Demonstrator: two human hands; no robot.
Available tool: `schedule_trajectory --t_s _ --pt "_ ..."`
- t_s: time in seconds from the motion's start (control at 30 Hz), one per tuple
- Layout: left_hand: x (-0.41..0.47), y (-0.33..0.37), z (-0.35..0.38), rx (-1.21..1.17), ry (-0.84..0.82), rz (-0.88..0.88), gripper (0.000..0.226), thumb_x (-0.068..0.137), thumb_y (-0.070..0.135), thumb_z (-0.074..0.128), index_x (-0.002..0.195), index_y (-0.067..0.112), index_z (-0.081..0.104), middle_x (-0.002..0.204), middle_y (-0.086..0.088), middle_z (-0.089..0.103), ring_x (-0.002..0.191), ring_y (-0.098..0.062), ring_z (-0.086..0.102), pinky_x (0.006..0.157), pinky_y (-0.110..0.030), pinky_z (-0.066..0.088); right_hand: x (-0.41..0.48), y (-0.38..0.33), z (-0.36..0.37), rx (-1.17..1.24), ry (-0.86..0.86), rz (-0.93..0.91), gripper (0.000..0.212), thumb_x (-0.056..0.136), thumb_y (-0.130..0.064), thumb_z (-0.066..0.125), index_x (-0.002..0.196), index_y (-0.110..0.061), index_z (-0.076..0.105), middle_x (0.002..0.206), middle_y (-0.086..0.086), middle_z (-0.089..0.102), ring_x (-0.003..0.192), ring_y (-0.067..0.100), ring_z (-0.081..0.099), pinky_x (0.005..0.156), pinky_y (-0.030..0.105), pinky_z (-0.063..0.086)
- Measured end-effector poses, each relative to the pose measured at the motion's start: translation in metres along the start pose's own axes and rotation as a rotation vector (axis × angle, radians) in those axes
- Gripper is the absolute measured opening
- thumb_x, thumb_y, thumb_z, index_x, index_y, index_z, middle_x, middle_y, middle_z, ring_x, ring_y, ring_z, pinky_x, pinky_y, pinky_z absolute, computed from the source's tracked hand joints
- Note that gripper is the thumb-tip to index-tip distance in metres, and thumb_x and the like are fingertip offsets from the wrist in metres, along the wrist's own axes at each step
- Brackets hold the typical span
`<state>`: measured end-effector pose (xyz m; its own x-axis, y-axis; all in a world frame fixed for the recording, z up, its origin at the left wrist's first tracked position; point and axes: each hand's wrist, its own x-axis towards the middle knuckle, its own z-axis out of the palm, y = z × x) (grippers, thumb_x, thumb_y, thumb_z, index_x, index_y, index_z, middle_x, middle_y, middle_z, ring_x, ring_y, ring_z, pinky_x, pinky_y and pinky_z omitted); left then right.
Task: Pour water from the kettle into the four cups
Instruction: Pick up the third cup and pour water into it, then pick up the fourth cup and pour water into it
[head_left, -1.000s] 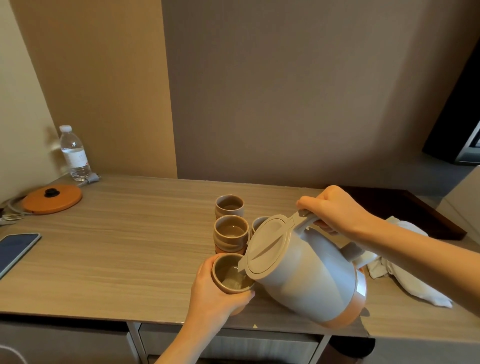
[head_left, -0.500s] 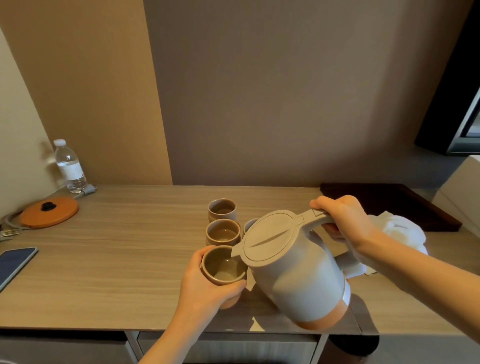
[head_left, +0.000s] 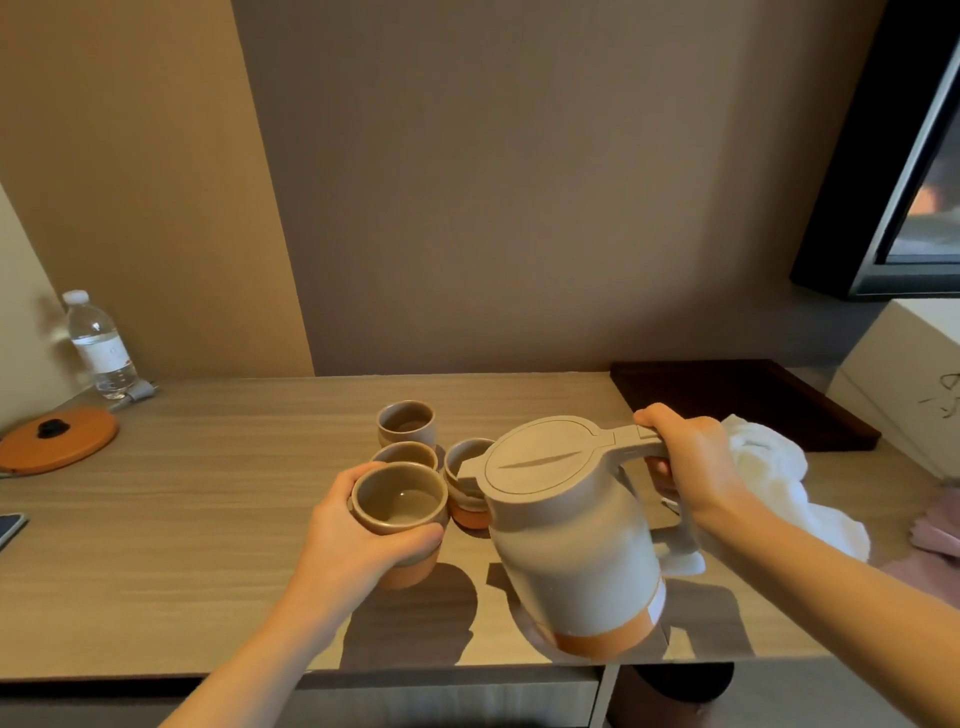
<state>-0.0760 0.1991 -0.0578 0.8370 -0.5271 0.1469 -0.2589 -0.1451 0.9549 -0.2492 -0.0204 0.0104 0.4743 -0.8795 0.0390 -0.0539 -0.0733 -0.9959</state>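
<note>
My right hand (head_left: 693, 467) grips the handle of a grey kettle (head_left: 571, 540) with an orange base band and a closed lid, held nearly upright above the table's front edge. In my left hand (head_left: 353, 540) is the nearest beige cup (head_left: 400, 501), which has an orange foot and a little water in it; it is lifted just left of the kettle's spout. Three more cups stand behind: a far cup (head_left: 406, 423), a middle cup (head_left: 405, 454) partly hidden by the held one, and a right cup (head_left: 467, 483) partly hidden by the kettle.
On the wooden table (head_left: 182, 519), a water bottle (head_left: 98, 345) and an orange lid (head_left: 57, 439) lie at the far left, with a phone (head_left: 8, 527) at the left edge. A white cloth (head_left: 779, 483) and a dark tray (head_left: 743, 400) are to the right.
The kettle has tipped back from a steep pouring tilt to nearly upright. My left hand has lifted the near cup slightly, away from the spout.
</note>
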Motion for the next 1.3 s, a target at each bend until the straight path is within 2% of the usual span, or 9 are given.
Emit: schedule_trajectory --t_s 0.2,0.47,0.57,0.63,0.77,0.97,1.07,1.2,1.3 --pt "0.017 0.027 0.001 0.049 -0.019 0.037 0.073 0.052 0.022 0.095 0.114 0.035 0.057 0.104 0.015 0.064 0.097 -0.005 0.059 0.069 -0.020 0.047 0.009 0.000 -0.013 0.033 0.057 0.075 0.036 0.083 -0.029 0.056 0.051 -0.012 0.053 0.036 -0.006 0.040 0.046 0.013 0.035 0.052 0.028 0.031" --pt "0.077 0.063 0.024 0.062 -0.013 0.029 0.076 0.053 0.036 0.093 0.119 0.029 0.056 0.109 0.012 0.059 0.100 -0.006 0.055 0.074 -0.028 0.047 0.014 0.004 -0.027 -0.018 0.191 0.056 0.036 0.088 -0.031 0.053 0.063 -0.004 0.056 0.055 0.006 0.043 0.057 0.017 0.041 0.055 0.027 0.036" --pt "0.104 0.069 0.039 0.128 -0.018 0.017 0.077 0.059 0.041 0.090 0.123 0.030 0.048 0.110 0.010 0.053 0.098 -0.009 0.052 0.067 -0.026 0.045 0.018 0.005 -0.030 -0.070 0.250 0.067 0.035 0.089 -0.036 0.053 0.075 -0.004 0.059 0.065 0.009 0.051 0.067 0.019 0.048 0.055 0.028 0.038" --pt "0.122 0.071 0.050 0.166 -0.031 0.006 0.076 0.063 0.041 0.088 0.125 0.031 0.044 0.112 0.006 0.050 0.097 -0.012 0.050 0.064 -0.026 0.044 0.023 0.005 -0.031 -0.057 0.268 0.068 0.032 0.089 -0.035 0.053 0.071 -0.009 0.058 0.065 0.009 0.051 0.066 0.018 0.049 0.055 0.027 0.038" --pt "0.154 0.066 0.075 0.243 -0.041 -0.018 0.078 0.070 0.036 0.085 0.133 0.025 0.040 0.116 0.002 0.047 0.106 -0.017 0.047 0.080 -0.032 0.044 0.031 0.007 -0.030 -0.042 0.276 0.105 0.033 0.088 -0.037 0.055 0.067 -0.010 0.057 0.064 0.009 0.052 0.063 0.019 0.050 0.061 0.030 0.043" --pt "0.184 0.043 0.100 0.339 -0.111 -0.097 0.074 0.074 0.034 0.082 0.133 0.016 0.042 0.116 -0.004 0.049 0.104 -0.023 0.049 0.080 -0.037 0.046 0.041 0.011 -0.026 -0.047 0.243 0.066 0.036 0.089 -0.029 0.052 0.080 0.005 0.061 0.059 0.009 0.045 0.059 0.017 0.043 0.056 0.026 0.038" --pt "0.193 0.032 0.108 0.376 -0.173 -0.138 0.061 0.074 0.032 0.082 0.124 0.013 0.053 0.111 -0.008 0.057 0.101 -0.024 0.054 0.074 -0.035 0.047 0.045 0.012 -0.024 -0.062 0.219 0.026 0.037 0.089 -0.027 0.051 0.076 0.006 0.060 0.056 0.008 0.040 0.055 0.016 0.038 0.052 0.025 0.035" --pt "0.197 0.021 0.116 0.441 -0.230 -0.189 0.052 0.074 0.029 0.081 0.115 0.009 0.056 0.099 -0.010 0.063 0.096 -0.023 0.063 0.061 -0.028 0.046 0.051 0.015 -0.021 -0.048 0.207 0.024 0.036 0.089 -0.027 0.051 0.068 0.002 0.056 0.055 0.006 0.041 0.054 0.014 0.038 0.054 0.025 0.034" --pt "0.200 0.017 0.122 0.508 -0.239 -0.199 0.043 0.077 0.025 0.080 0.109 0.006 0.060 0.088 -0.009 0.064 0.083 -0.018 0.064 0.057 -0.025 0.045 0.053 0.018 -0.020 -0.017 0.204 0.024 0.035 0.089 -0.028 0.052 0.060 -0.009 0.055 0.054 0.005 0.045 0.057 0.015 0.042 0.057 0.027 0.037"
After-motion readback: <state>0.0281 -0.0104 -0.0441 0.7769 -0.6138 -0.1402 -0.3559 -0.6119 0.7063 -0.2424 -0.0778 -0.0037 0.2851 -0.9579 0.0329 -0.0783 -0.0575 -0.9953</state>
